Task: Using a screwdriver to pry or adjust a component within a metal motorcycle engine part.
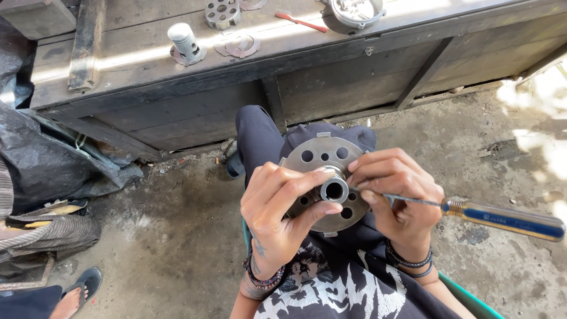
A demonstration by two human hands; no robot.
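Across the top, a long dark wooden bench [195, 88], weathered and sunlit along its upper boards. Below it, bare concrete floor [177, 236], dusty and stained. At the left edge, a heap of dark cloth and sacking [47, 159] slumped against the bench, and in the bottom left corner another person's foot in a sandal [80, 292]. In the middle, held over the lap on dark trousers [257, 136], a round grey metal disc [319, 156] pierced with a ring of holes and carrying a short hollow hub at its centre. Left hand [277, 210] clamped on that disc, thumb and forefinger closed around the hub, beaded bands at the wrist. Right hand [396, 192] closed on the shaft of a screwdriver [502, 217] with a blue handle and brass collar, handle pointing off to the right, tip hidden behind the fingers close beside the hub; dark cords around this wrist too. On the bench top, well apart from the hands: a round metal housing [357, 10] at the far right, a second perforated disc [222, 13], a small silver piston [184, 41] standing upright, a thin flat gasket [241, 45] just beside it, and a slim red-handled tool [301, 22].
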